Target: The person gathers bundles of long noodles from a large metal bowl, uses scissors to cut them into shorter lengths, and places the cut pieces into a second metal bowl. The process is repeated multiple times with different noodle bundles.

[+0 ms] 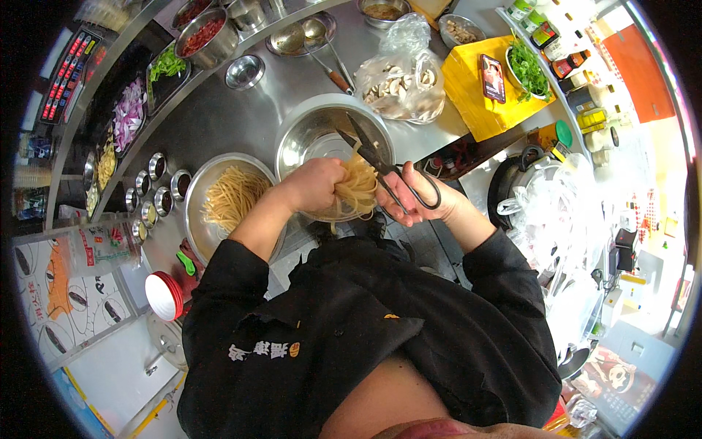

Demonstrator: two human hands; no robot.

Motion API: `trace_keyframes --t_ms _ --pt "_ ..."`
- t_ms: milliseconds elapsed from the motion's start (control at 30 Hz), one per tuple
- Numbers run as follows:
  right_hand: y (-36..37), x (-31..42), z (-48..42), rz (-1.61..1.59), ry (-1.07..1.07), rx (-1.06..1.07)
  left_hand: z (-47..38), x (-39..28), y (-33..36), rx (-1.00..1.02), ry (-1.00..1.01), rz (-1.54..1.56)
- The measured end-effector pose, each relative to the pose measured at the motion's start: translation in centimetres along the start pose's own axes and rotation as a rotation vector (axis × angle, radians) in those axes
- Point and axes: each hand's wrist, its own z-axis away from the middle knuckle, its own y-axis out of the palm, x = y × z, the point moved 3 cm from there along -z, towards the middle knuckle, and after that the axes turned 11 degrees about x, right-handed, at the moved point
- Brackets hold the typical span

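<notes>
A bundle of pale noodles (pixel 357 186) is gripped in my left hand (pixel 315 184), above a wide steel bowl (pixel 288 131). Loose strands hang down past the bowl's near rim. In my right hand (pixel 414 195) is a pair of black-handled scissors (pixel 373 151), its blades parted and pointing over the bowl. The blades lie close beside the noodles; whether they touch them I cannot tell. To the left, a second steel bowl (pixel 196 192) holds a heap of thicker-looking noodles (pixel 236 195), partly behind my left forearm.
Sliced mushrooms fill a plastic bag (pixel 406 82) beyond the bowl. A phone (pixel 492 78) and a bowl of green herbs (pixel 527 71) rest on yellow cloth (pixel 466 112). Ladles (pixel 332 60) lie at the back. Small sauce cups (pixel 163 200) stand left; plastic bags (pixel 559 208) cover the right side.
</notes>
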Motion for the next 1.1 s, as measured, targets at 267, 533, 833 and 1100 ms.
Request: trace_keyframes --t_ms 267,533,833,1100 --pt "-0.4 0.2 -0.8 0.223 -0.291 -0.076 -0.4 0.5 -0.6 -0.132 -0.026 0.131" --pt "-10.4 -10.3 9.3 0.812 0.082 -1.144 -0.3 3.9 -1.7 -0.376 -0.034 1.2" --pt "-16.5 -20.6 21.7 1.006 0.679 -1.485 -2.2 5.9 -3.6 -0.542 -0.044 1.398" --pt "-19.8 -20.4 22.1 0.936 0.692 -1.629 -2.4 6.1 -4.4 -0.6 0.013 1.521"
